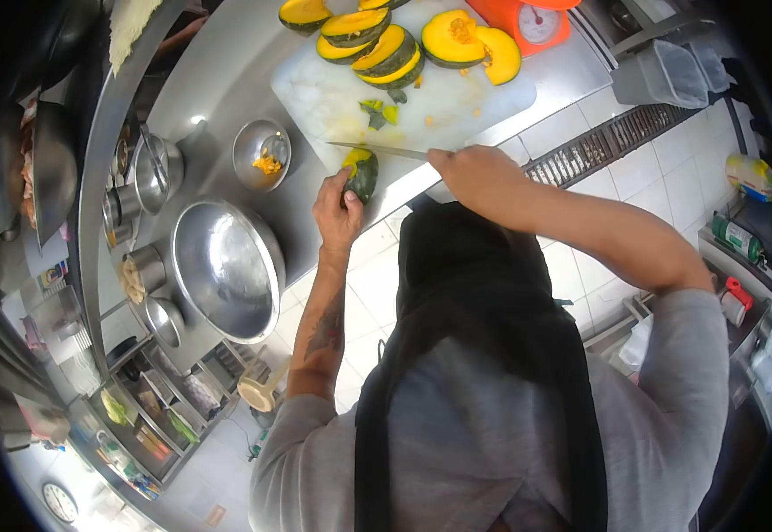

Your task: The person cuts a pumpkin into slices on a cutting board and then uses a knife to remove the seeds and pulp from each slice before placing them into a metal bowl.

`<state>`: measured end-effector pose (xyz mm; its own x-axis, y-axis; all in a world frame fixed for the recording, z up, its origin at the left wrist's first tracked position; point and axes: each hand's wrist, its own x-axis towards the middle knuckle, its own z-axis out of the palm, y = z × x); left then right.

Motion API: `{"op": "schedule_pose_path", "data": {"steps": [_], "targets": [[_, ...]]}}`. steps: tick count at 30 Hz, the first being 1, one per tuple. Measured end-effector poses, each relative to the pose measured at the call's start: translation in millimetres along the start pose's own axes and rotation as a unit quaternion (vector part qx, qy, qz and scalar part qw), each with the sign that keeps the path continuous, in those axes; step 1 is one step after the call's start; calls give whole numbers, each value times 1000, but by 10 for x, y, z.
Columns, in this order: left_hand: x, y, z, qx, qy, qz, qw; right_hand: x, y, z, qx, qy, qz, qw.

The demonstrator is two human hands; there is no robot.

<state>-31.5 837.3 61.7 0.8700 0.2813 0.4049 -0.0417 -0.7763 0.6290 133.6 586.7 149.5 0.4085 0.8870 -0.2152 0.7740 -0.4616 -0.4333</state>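
My left hand grips a piece of green-skinned pumpkin at the near edge of the white cutting board. In my right hand is the handle of a knife, its blade pointing left across the board, just above the held piece. Small peel scraps lie on the board beyond the blade. Farther back are several cut pumpkin pieces with yellow flesh, and a pumpkin half with seeds showing sits to their right.
Left of the board, a small metal bowl holds orange scraps, and a large metal bowl stands nearer me. An orange kitchen scale is at the back right. The steel counter ends close to my body.
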Motion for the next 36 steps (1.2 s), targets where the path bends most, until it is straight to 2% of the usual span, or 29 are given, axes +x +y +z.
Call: {"op": "schedule_pose_path", "data": {"steps": [4,6,7,9,12,14,18,20,23,24,28,30,34,36], "targets": [[43,64,33,-6,37,-19,999,175,-126,-10,31,31,4,999],[-7,85,78,-28,48,-119,991,43,-177,-83,63,12,19,998],[41,174,69,-28,47,-120,991,-35,-185,-127,91,-3,39,995],[117,339,30,-85,27,-223,971,-238,-252,-216,105,-18,56,993],[132,280,100,-114,57,-189,974,-461,-299,-362,115,-43,74,990],[135,292,108,-123,63,-198,970,-494,-312,-333,118,-59,78,988],[134,291,131,-110,61,-174,977,-5,-372,222,145,68,60,985],[120,280,125,-127,64,-183,973,449,-282,504,124,84,54,987],[161,298,109,-162,90,-219,958,558,-294,377,103,77,60,990],[131,326,82,-181,110,-247,946,514,-354,275,105,55,75,990],[229,364,38,-212,165,-267,925,120,-375,-45,123,26,67,990],[287,465,-26,-74,70,-278,955,-78,-408,-164,106,6,46,993],[419,500,-80,-46,28,-255,965,-344,-389,-340,74,0,44,996],[462,529,-112,-53,10,-303,951,-427,-401,-401,41,9,52,998]]}}
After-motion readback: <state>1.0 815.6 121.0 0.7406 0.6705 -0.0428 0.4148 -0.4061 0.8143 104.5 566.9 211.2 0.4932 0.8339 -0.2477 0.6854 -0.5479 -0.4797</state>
